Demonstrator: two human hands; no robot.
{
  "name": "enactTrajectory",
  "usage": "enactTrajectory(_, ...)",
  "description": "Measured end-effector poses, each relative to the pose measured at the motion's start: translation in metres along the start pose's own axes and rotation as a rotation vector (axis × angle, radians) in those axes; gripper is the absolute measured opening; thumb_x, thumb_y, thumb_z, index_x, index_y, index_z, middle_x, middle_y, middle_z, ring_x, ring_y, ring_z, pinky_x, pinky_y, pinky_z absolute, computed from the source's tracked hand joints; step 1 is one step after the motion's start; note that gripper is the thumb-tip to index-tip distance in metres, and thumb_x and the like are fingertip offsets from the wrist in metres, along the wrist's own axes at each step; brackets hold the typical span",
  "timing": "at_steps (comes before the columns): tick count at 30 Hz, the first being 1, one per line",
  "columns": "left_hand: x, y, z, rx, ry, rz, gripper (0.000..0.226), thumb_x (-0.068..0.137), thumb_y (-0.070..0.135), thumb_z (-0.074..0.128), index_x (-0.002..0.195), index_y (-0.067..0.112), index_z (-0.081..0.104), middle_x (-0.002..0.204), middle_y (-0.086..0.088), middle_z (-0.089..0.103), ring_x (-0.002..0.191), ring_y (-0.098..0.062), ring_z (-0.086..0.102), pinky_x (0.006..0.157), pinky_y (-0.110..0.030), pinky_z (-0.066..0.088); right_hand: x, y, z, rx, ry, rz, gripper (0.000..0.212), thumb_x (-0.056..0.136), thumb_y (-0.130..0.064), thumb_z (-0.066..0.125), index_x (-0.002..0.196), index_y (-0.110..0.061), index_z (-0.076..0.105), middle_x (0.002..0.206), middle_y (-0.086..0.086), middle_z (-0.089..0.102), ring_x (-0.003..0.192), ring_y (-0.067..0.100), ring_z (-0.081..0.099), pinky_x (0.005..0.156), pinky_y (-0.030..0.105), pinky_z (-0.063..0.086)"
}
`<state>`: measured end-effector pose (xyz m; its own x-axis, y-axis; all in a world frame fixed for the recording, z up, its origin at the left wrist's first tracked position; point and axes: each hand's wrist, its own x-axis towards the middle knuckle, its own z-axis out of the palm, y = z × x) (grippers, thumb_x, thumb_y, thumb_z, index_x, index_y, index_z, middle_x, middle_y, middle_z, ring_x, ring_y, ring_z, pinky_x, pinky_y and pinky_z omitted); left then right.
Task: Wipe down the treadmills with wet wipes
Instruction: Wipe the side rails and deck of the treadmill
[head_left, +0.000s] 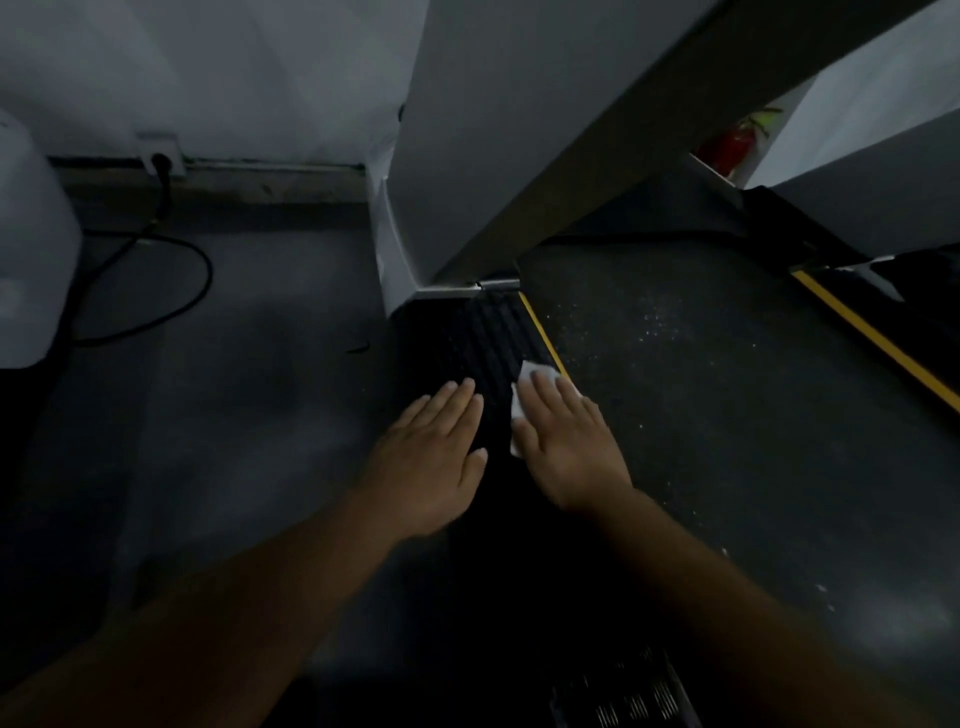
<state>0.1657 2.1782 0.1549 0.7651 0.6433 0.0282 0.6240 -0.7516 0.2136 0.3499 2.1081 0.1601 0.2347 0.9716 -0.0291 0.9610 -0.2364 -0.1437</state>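
Observation:
The treadmill's black ribbed side rail (478, 332) runs from the grey upright toward me, with a yellow stripe along its inner edge. A white wet wipe (535, 375) lies flat on that rail near the stripe. My right hand (569, 441) presses on the wipe with straight fingers, covering most of it. My left hand (436, 457) rests flat on the rail just to the left, fingers straight, holding nothing. The dark running belt (701, 415) lies to the right and is speckled with pale dust.
The grey upright post (467, 182) rises just beyond the hands. A black power cable (171, 291) loops over the floor from a wall socket (163, 156) at the left. A second treadmill's rail (872, 332) lies at the right, a red fire extinguisher (732, 143) behind it.

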Motion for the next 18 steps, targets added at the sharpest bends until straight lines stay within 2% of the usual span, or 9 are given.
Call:
enactTrajectory(3,0.008,-0.008,-0.003,0.019,0.011,0.000,0.092,0.080,0.059,-0.012,0.161,0.017,0.003,0.169,-0.001,-0.008,0.154,-0.012,-0.009,0.124,-0.031,-0.007,0.041,-0.016,-0.009,0.017,0.008,-0.008,0.057,0.108,-0.041,0.015,0.161,-0.020,0.012,0.170,0.003,0.003,0.155,0.022,-0.001,0.123,0.040,0.004)
enactTrajectory(5,0.012,-0.011,-0.002,0.007,0.027,-0.009,0.093,0.080,0.059,-0.012,0.161,0.017,0.002,0.168,-0.001,-0.009,0.153,-0.011,-0.012,0.122,-0.029,-0.010,0.018,-0.014,-0.012,0.031,0.001,-0.132,0.061,0.106,-0.045,0.011,0.161,-0.021,0.014,0.169,0.002,0.005,0.156,0.020,-0.001,0.123,0.035,0.002)
enactTrajectory(7,0.014,-0.012,0.002,-0.013,0.032,-0.003,0.091,0.081,0.059,-0.012,0.161,0.017,0.000,0.168,0.000,-0.011,0.150,-0.007,-0.017,0.120,-0.027,-0.012,-0.027,-0.008,-0.011,0.132,-0.008,-0.217,0.064,0.102,-0.054,0.010,0.159,-0.026,0.017,0.167,-0.008,0.007,0.155,0.010,-0.002,0.124,0.029,0.002)
enactTrajectory(10,0.014,-0.011,0.004,-0.029,0.048,-0.013,0.091,0.081,0.058,-0.011,0.161,0.017,0.002,0.168,0.000,-0.010,0.153,-0.010,-0.013,0.121,-0.028,-0.010,-0.025,0.005,-0.015,0.232,0.004,-0.205,0.056,0.105,-0.047,0.029,0.156,-0.024,0.033,0.163,-0.010,0.022,0.151,0.003,0.011,0.124,0.030,0.015)
enactTrajectory(12,0.013,-0.010,0.001,-0.030,0.040,-0.013,0.092,0.080,0.058,-0.011,0.161,0.017,0.002,0.168,0.000,-0.009,0.154,-0.012,-0.011,0.122,-0.029,-0.008,0.005,0.003,-0.022,0.157,0.039,-0.211,0.050,0.107,-0.033,0.039,0.155,-0.016,0.037,0.163,0.002,0.029,0.152,0.015,0.020,0.124,0.043,0.022)
enactTrajectory(14,0.015,-0.013,-0.003,-0.017,0.038,-0.008,0.090,0.082,0.059,-0.009,0.161,0.018,0.001,0.168,0.000,-0.010,0.154,-0.011,-0.011,0.123,-0.030,-0.008,0.021,-0.009,-0.021,-0.009,0.074,-0.177,0.052,0.106,-0.033,0.039,0.155,-0.016,0.034,0.166,0.011,0.021,0.155,0.028,0.012,0.123,0.050,0.021)
enactTrajectory(16,0.020,-0.019,-0.007,-0.013,0.040,-0.033,0.081,0.092,0.059,0.001,0.161,0.017,0.000,0.168,-0.001,-0.011,0.154,-0.013,-0.011,0.122,-0.030,-0.009,0.012,-0.024,-0.015,-0.047,0.080,-0.028,0.051,0.104,-0.031,0.040,0.153,-0.016,0.035,0.166,0.014,0.019,0.154,0.029,0.012,0.123,0.043,0.020)
enactTrajectory(18,0.028,-0.024,-0.008,-0.033,0.043,-0.075,0.072,0.102,0.054,0.014,0.161,0.015,-0.002,0.168,-0.002,-0.014,0.154,-0.014,-0.012,0.122,-0.030,-0.009,-0.004,-0.035,-0.008,0.019,0.064,-0.005,0.056,0.102,-0.033,0.027,0.151,-0.008,0.035,0.162,0.020,0.026,0.152,0.030,0.020,0.124,0.039,0.020)
